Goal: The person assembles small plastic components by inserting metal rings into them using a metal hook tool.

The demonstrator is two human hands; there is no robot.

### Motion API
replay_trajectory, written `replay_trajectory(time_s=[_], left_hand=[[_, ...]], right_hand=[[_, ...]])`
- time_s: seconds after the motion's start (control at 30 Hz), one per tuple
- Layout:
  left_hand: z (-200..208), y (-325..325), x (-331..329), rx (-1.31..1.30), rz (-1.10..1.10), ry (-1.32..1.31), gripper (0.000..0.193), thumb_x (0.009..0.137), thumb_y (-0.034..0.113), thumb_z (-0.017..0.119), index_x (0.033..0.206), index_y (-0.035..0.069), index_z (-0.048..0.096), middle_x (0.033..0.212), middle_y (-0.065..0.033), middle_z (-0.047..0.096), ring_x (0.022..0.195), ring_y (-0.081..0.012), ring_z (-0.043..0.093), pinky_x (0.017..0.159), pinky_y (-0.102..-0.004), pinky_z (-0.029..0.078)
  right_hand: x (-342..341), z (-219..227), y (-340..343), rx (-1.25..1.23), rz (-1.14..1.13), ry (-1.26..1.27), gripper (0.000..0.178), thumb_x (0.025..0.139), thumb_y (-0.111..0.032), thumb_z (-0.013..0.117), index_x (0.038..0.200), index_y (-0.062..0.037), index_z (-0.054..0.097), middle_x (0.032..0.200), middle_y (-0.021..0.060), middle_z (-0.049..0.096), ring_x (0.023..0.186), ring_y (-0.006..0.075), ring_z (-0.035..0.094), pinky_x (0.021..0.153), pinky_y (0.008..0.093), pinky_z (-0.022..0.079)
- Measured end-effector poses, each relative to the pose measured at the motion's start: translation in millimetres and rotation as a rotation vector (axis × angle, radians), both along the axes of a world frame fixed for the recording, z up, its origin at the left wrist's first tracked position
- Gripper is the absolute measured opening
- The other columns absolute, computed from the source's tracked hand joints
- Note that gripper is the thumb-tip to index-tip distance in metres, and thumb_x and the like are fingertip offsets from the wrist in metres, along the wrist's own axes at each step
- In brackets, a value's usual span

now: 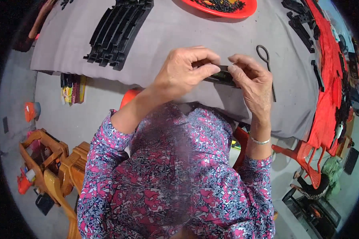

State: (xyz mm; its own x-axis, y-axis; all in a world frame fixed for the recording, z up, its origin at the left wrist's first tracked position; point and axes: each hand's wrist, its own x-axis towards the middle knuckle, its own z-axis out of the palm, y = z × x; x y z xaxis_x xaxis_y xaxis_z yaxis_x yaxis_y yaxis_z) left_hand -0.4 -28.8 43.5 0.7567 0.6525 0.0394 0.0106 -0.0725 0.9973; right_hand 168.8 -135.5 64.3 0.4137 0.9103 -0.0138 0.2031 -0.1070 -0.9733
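Note:
Both hands meet above the near edge of a table covered with grey cloth (211, 40). A dark, narrow black plastic piece (223, 79) runs between them, its ends partly covered by fingers. My left hand (185, 69) pinches it with thumb and forefinger at its left end. On the other end, the thumb and bent fingers of my right hand (253, 81) close round it. Just beyond the right hand, a dark metal rod with a looped end (266, 59) lies on the cloth.
Ridged black plastic strips (117, 32) lie side by side at the far left. A red bowl (243, 14) holds small black parts. More black pieces (301, 30) lie at right, near a red cloth (327, 115). Wooden chairs (64, 167) stand at lower left; another person's arm (40, 20) shows upper left.

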Motion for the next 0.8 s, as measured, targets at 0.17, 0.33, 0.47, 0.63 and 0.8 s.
replay_trajectory(time_s=[0.17,0.33,0.47,0.63,0.8], left_hand=[[-2,-7,2,0.147,-0.018,-0.009,0.018,0.086,0.007,0.07,0.102,-0.002,0.068,0.084,-0.0025,0.062,0.076,-0.0073,0.057,0.067,-0.0233,0.046],[-10,1,1,0.542,0.003,0.005,0.036,0.077,0.009,0.074,0.11,0.0,0.066,0.088,-0.0094,0.061,0.08,-0.0197,0.061,0.073,-0.0315,0.048],[-19,0,0,0.791,-0.015,0.099,0.044,0.069,0.011,0.076,0.111,0.003,0.065,0.088,-0.0109,0.061,0.086,-0.0289,0.059,0.08,-0.0389,0.045],[-25,1,0,0.828,-0.025,0.179,0.039,0.067,0.013,0.077,0.104,0.003,0.066,0.087,-0.0092,0.06,0.086,-0.0287,0.059,0.078,-0.0401,0.044],[-27,1,2,0.819,-0.019,0.179,0.037,0.067,0.014,0.078,0.101,0.005,0.067,0.086,-0.0093,0.06,0.086,-0.0289,0.059,0.075,-0.0404,0.043]], right_hand=[[-3,-7,-11,0.02,-0.07,0.082,0.01,0.086,-0.004,0.071,0.093,0.0018,0.068,0.081,-0.0009,0.062,0.073,0.005,0.054,0.064,0.0206,0.045],[16,-5,-25,-0.038,-0.159,0.082,0.008,0.087,-0.006,0.07,0.091,0.0,0.068,0.076,0.0005,0.061,0.059,0.0065,0.05,0.053,0.0209,0.038],[22,-6,-35,-0.124,-0.175,0.015,0.008,0.087,-0.008,0.071,0.09,-0.0008,0.068,0.073,-0.0026,0.059,0.057,0.002,0.045,0.049,0.0186,0.032],[9,-14,-32,-0.156,-0.161,-0.02,0.008,0.088,-0.008,0.072,0.09,-0.0018,0.068,0.072,-0.0065,0.056,0.057,-0.0005,0.042,0.047,0.0171,0.029],[-9,-17,-20,-0.188,-0.208,-0.139,0.008,0.083,-0.004,0.072,0.087,0.0009,0.068,0.068,0.0006,0.063,0.062,0.0051,0.056,0.057,0.0225,0.045]])
